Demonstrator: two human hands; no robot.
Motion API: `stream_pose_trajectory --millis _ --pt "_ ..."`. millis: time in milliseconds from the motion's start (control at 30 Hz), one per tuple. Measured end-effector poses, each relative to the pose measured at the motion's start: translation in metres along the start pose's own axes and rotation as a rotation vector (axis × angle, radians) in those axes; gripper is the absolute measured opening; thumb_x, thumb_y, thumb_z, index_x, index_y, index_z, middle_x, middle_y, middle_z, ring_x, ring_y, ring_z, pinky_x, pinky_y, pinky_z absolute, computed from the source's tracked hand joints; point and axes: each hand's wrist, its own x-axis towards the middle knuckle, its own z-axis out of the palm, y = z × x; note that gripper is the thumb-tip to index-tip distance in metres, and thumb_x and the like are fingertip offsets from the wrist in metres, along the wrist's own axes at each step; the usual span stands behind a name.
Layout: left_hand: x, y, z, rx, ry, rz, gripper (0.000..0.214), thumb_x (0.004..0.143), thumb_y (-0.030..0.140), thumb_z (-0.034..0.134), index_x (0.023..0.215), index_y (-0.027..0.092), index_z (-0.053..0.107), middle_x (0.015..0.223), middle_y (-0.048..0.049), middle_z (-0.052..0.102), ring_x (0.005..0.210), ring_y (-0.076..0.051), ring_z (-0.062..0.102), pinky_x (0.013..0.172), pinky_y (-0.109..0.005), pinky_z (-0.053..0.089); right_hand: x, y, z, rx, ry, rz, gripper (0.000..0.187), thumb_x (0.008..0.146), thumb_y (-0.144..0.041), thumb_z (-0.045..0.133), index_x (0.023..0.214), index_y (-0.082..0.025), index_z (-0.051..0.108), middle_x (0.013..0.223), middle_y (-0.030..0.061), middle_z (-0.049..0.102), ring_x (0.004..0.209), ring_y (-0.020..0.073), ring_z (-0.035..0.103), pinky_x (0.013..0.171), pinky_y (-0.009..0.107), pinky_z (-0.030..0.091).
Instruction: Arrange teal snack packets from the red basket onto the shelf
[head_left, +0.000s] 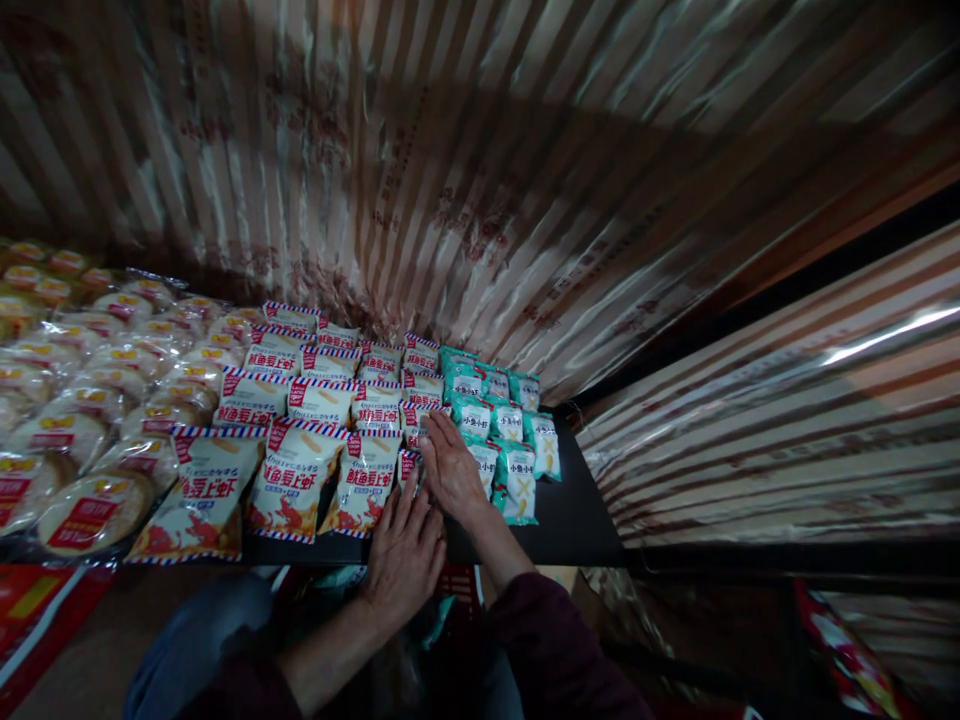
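Observation:
My left hand (405, 550) reaches up from below, with its fingers stretched out against the lower part of a small snack bag (407, 466) at the shelf's front. Most of that bag is hidden by my hands. My right hand (454, 468) lies over its right side, fingers extended and close together, their tips near a red, white and blue striped bag (412, 418) behind. Left of my hands stands a row of matching striped snack bags (365, 488). To the right are small teal-and-white snack bags (517, 480), standing close beside my right hand.
Clear-wrapped round crackers (94, 512) fill the left side, with yellow packs (52, 290) behind. The black shelf (581, 510) ends at a dark frame on the right. Striped, shiny plastic sheeting (465, 180) backs it. A red basket (461, 585) shows below.

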Motion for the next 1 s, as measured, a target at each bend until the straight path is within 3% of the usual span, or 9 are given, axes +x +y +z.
stream_pose_trajectory --millis 133,267,433,567,733,1000 --pt "0.002 0.000 -0.003 0.014 -0.017 0.011 0.042 0.083 0.037 0.054 0.121 0.019 0.058 0.138 -0.0100 0.050 0.135 -0.027 0.035 0.113 -0.044 0.022 0.013 0.003 -0.001 -0.008 0.032 -0.028 0.048 0.098 -0.037 0.029 0.134 -0.014 0.050 0.144 0.0128 0.043 0.140 0.0231 0.029 0.113 0.047 0.033" --pt "0.003 -0.001 -0.008 0.043 0.004 0.023 0.047 0.083 0.040 0.054 0.126 0.021 0.054 0.144 -0.0099 0.043 0.135 -0.027 0.035 0.111 -0.044 0.024 0.043 0.008 0.000 -0.078 0.008 -0.032 0.050 0.098 -0.037 0.028 0.133 -0.009 0.050 0.144 0.0167 0.043 0.138 0.0248 0.032 0.112 0.046 0.033" --pt "0.004 -0.001 -0.008 0.074 0.005 0.026 0.052 0.082 0.043 0.056 0.129 0.020 0.051 0.148 -0.0112 0.037 0.137 -0.028 0.032 0.109 -0.042 0.028 0.071 0.011 0.008 -0.150 -0.067 -0.015 0.048 0.098 -0.037 0.030 0.132 -0.010 0.050 0.136 0.0165 0.051 0.132 0.0242 0.041 0.110 0.043 0.035" --pt "0.003 -0.001 -0.006 0.064 -0.002 0.015 0.051 0.082 0.041 0.056 0.128 0.019 0.052 0.148 -0.0110 0.037 0.137 -0.028 0.031 0.108 -0.042 0.029 0.073 0.013 0.013 -0.198 -0.122 -0.026 0.048 0.098 -0.037 0.031 0.130 -0.008 0.052 0.135 0.0171 0.053 0.131 0.0239 0.043 0.109 0.039 0.037" --pt "0.003 -0.001 -0.005 0.045 0.021 0.008 0.050 0.083 0.041 0.056 0.129 0.020 0.052 0.147 -0.0111 0.038 0.138 -0.028 0.029 0.107 -0.043 0.031 0.076 0.017 0.014 -0.168 -0.077 -0.063 0.047 0.098 -0.039 0.030 0.130 -0.012 0.052 0.135 0.0155 0.053 0.131 0.0231 0.043 0.109 0.041 0.037" --pt "0.007 -0.003 -0.010 0.038 0.053 0.034 0.045 0.087 0.038 0.050 0.127 0.021 0.054 0.146 -0.0118 0.040 0.140 -0.029 0.025 0.106 -0.041 0.031 0.121 0.027 0.022 -0.210 -0.097 0.002 0.048 0.097 -0.039 0.032 0.131 -0.010 0.049 0.139 0.0182 0.048 0.133 0.0267 0.039 0.108 0.045 0.034"
